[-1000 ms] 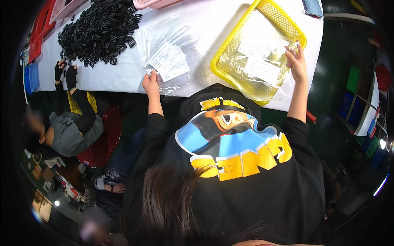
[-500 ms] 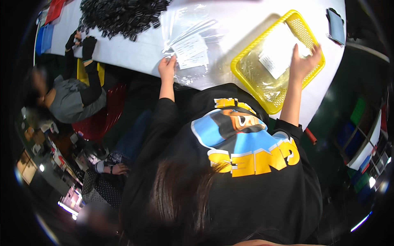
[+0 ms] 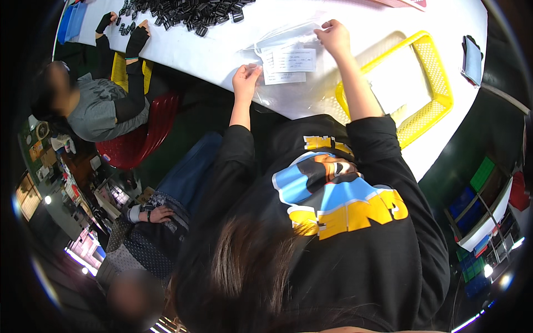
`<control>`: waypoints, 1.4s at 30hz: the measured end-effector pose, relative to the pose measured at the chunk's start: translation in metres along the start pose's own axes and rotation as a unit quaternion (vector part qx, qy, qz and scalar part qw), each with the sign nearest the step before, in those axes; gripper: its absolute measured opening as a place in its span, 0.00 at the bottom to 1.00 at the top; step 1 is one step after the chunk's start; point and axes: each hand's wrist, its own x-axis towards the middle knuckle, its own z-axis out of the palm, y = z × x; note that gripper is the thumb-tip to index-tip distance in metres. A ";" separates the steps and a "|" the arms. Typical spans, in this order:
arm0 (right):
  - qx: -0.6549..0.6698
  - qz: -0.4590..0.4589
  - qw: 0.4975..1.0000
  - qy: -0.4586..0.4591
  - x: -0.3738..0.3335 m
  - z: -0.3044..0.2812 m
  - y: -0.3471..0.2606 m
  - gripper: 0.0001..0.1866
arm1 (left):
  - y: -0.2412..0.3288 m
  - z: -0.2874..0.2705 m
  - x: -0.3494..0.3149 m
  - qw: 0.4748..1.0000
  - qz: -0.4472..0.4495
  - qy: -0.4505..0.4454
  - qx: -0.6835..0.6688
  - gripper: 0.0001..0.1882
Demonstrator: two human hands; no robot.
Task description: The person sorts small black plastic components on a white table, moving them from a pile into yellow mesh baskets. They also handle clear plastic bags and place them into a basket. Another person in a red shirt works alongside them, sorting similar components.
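Clear plastic bags (image 3: pixel 311 41) with white printed labels (image 3: pixel 288 61) lie in a loose stack on the white table in front of me. My left hand (image 3: pixel 246 83) pinches the near left edge of the bags beside the labels. At their far right edge, my right hand (image 3: pixel 335 40) has thumb and fingers closed on the clear film. How many bags each hand grips I cannot tell. Right of the stack stands a yellow plastic basket (image 3: pixel 438 100) with perforated walls, partly hidden behind my right forearm.
A heap of black plastic buckles (image 3: pixel 205 11) covers the table's far left. A co-worker in dark fingerless gloves (image 3: pixel 136 41) handles small black pieces there. A blue-grey pouch (image 3: pixel 471 62) lies by the right edge. Another person (image 3: pixel 161 215) sits behind on my left.
My right hand has left the basket and moved left to the bags. The labelled bag that lay in the basket is no longer there. My left hand stays at the bags' edge.
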 end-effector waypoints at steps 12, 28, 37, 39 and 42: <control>0.416 -0.023 0.892 0.176 -0.131 -0.201 -0.019 0.08 | -0.005 -0.001 0.002 1.000 -0.013 0.018 -0.005 0.06; 0.807 0.028 0.588 -0.045 -0.209 -0.227 0.024 0.23 | 0.000 0.002 0.006 0.999 -0.032 0.030 0.000 0.06; 0.496 0.076 0.863 0.051 -0.191 -0.203 0.070 0.08 | 0.002 0.004 0.004 0.999 -0.030 0.034 0.014 0.06; 0.346 0.082 0.934 0.020 -0.167 -0.203 0.096 0.07 | 0.000 0.000 0.005 0.999 -0.026 0.029 0.014 0.06; 0.356 0.037 0.930 0.077 -0.138 -0.197 0.125 0.06 | -0.005 -0.003 0.009 0.999 -0.037 0.031 0.019 0.06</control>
